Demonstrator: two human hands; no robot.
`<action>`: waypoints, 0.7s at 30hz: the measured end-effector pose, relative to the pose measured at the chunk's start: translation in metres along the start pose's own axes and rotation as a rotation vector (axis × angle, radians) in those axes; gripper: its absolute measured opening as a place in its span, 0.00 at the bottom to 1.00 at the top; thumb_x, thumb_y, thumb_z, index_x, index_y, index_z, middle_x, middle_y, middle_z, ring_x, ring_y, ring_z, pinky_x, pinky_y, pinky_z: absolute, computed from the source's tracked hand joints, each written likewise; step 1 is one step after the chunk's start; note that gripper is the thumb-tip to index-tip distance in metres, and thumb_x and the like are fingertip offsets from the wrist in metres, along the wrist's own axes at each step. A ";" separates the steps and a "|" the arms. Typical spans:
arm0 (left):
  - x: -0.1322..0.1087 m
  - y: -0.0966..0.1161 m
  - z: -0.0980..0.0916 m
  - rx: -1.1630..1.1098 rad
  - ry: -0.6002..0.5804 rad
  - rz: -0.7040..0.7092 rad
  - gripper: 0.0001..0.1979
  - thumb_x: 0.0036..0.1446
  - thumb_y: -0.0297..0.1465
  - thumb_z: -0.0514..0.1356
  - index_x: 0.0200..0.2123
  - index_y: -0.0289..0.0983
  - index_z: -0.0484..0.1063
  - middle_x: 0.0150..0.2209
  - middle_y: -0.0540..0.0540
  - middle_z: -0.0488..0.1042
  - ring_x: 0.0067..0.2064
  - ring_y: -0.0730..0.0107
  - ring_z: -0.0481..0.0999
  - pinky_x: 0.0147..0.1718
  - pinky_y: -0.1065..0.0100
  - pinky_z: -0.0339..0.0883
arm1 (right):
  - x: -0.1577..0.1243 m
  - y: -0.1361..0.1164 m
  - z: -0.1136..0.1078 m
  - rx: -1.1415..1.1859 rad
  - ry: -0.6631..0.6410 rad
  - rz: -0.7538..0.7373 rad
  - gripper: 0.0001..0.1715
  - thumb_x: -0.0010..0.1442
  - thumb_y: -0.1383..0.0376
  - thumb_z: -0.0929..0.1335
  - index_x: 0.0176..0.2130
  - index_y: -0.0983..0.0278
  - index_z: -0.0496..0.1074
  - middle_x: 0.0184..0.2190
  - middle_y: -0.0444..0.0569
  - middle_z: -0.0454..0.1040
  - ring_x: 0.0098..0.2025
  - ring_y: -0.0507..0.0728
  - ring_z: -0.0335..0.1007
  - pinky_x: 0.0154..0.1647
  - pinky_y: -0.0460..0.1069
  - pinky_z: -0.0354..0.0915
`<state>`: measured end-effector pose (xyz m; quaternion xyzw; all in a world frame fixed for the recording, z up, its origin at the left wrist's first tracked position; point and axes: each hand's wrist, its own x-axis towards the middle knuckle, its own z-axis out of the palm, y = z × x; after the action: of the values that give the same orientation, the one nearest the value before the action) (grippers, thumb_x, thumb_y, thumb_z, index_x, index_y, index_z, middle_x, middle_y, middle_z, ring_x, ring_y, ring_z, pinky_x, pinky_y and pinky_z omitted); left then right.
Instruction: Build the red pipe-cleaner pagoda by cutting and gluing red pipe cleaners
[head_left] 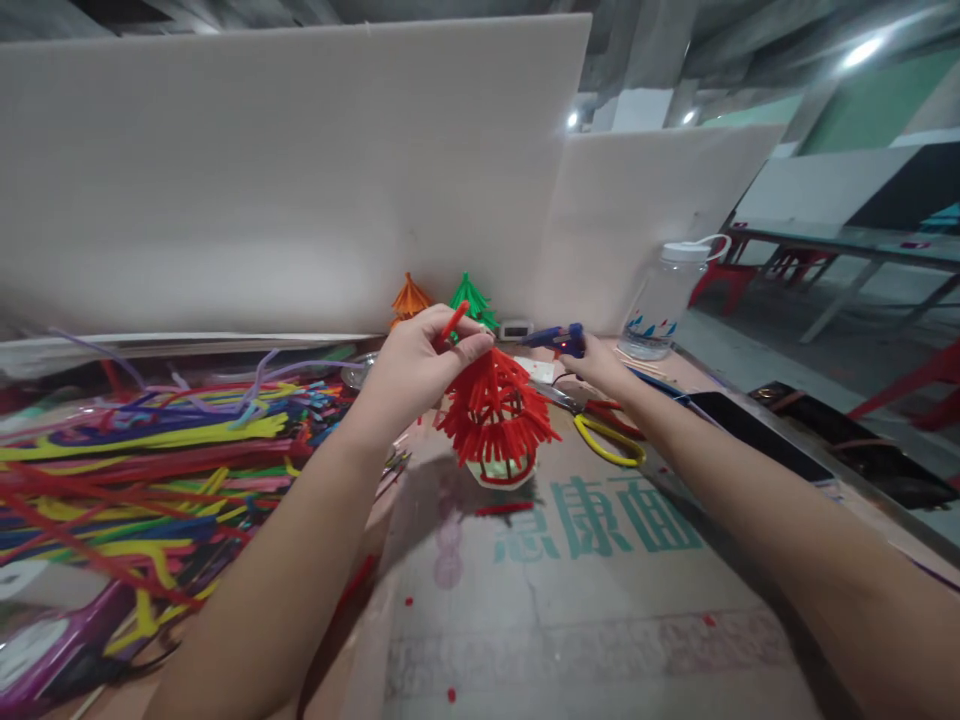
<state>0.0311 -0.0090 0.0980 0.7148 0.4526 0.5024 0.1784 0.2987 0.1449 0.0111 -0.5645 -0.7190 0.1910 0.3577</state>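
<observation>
My left hand [427, 365] pinches a short red pipe cleaner [452, 323] between thumb and fingers, just over the tip of a small red model pavilion [496, 405]. Two tiers of fringed red roof top the pavilion, which stands upright on a pale base. Whether the hand also touches its roof I cannot tell. Farther back on the right, my right hand [596, 365] is closed around a blue glue gun [559, 340], its fingers partly hidden. Yellow- and red-handled scissors [611, 440] lie just below that hand. A loose red pipe cleaner piece [504, 509] rests before the pavilion.
Many coloured pipe cleaners [150, 480] cover the table's left side. Orange [409, 296] and green [469, 298] models stand behind my left hand. A clear bottle [660, 300], a dark phone [757, 435] and a black pouch [855, 440] are on the right. A white panel [285, 180] rises behind.
</observation>
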 end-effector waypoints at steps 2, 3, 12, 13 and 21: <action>0.001 0.000 0.000 0.040 0.024 -0.010 0.10 0.59 0.37 0.63 0.33 0.36 0.77 0.35 0.48 0.78 0.36 0.67 0.74 0.37 0.67 0.66 | -0.015 -0.012 -0.013 0.071 0.013 -0.017 0.17 0.60 0.61 0.71 0.46 0.69 0.73 0.34 0.53 0.78 0.32 0.57 0.74 0.35 0.51 0.70; 0.001 0.000 0.001 0.056 0.033 -0.014 0.10 0.59 0.37 0.63 0.32 0.36 0.77 0.35 0.48 0.78 0.36 0.67 0.74 0.37 0.67 0.66 | -0.025 -0.019 -0.020 0.110 0.011 -0.032 0.16 0.61 0.58 0.71 0.44 0.68 0.74 0.31 0.51 0.77 0.30 0.57 0.73 0.33 0.50 0.70; 0.002 -0.013 0.003 -0.052 -0.074 -0.120 0.13 0.57 0.41 0.65 0.31 0.36 0.75 0.29 0.50 0.77 0.30 0.70 0.74 0.32 0.69 0.66 | -0.096 -0.070 -0.051 0.527 -0.027 -0.355 0.15 0.64 0.53 0.71 0.43 0.61 0.77 0.30 0.45 0.78 0.25 0.52 0.71 0.37 0.52 0.74; 0.003 -0.015 0.004 -0.058 -0.096 -0.132 0.13 0.57 0.41 0.65 0.31 0.36 0.75 0.28 0.50 0.77 0.30 0.70 0.74 0.32 0.69 0.66 | -0.101 -0.074 -0.053 0.547 -0.014 -0.374 0.15 0.64 0.53 0.71 0.43 0.61 0.77 0.34 0.46 0.79 0.25 0.51 0.71 0.37 0.52 0.74; 0.003 -0.021 0.007 -0.079 -0.130 -0.113 0.16 0.60 0.44 0.63 0.34 0.36 0.76 0.34 0.47 0.78 0.33 0.68 0.75 0.32 0.69 0.68 | -0.123 -0.083 -0.065 0.508 -0.017 -0.325 0.19 0.58 0.49 0.75 0.36 0.63 0.76 0.31 0.49 0.78 0.27 0.53 0.72 0.28 0.49 0.72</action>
<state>0.0273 0.0054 0.0817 0.7117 0.4593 0.4616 0.2636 0.3028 -0.0046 0.0741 -0.3329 -0.7322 0.3096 0.5071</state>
